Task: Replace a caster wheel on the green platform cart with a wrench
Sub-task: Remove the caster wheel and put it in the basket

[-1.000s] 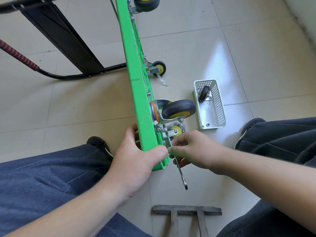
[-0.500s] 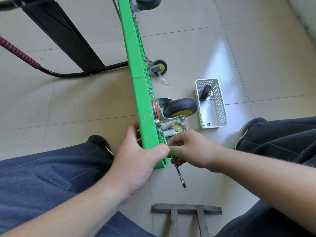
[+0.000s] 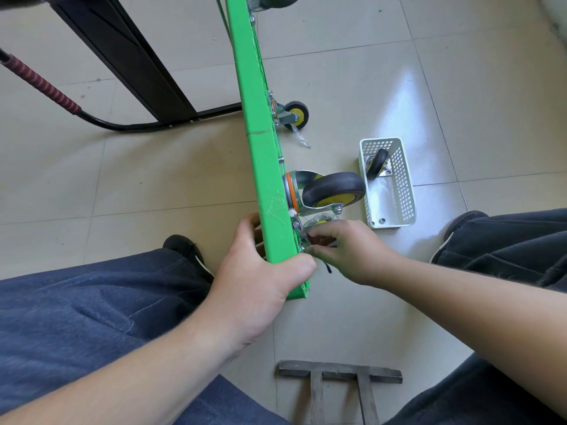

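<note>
A person seated over a tiled floor (image 3: 399, 87) works on a green platform cart (image 3: 260, 167) stood on its edge. Compared with the frame half a second earlier, the wrench (image 3: 327, 267) has swung in: then its shaft stuck out well below the right hand toward the near side, and now only a short dark tip shows beneath the fingers. The right hand (image 3: 346, 250) has also shifted slightly farther up the cart's underside, while the left hand has kept its hold.

Nearest the camera, a grey metal frame (image 3: 340, 374) lies on the floor between the person's knees. Just beyond it, the left hand (image 3: 257, 283) grips the cart's near corner, thumb pressed on the right face and fingers wrapped round the left. The right hand's grip is closed on the wrench, fingers curled tight against the bolts at the mounting plate; the wrench head is hidden by the fingers. Just past the knuckles a small caster (image 3: 320, 220) is partly covered, and above it sits a large caster wheel (image 3: 334, 190) with a yellow hub, bolted to the cart. To the right stands a white perforated basket (image 3: 405, 191) holding a spare caster (image 3: 378, 163) at its far end. Farther along the cart, another small caster (image 3: 294, 116) juts right, and the black folded handle (image 3: 129, 53) lies at far left.
</note>
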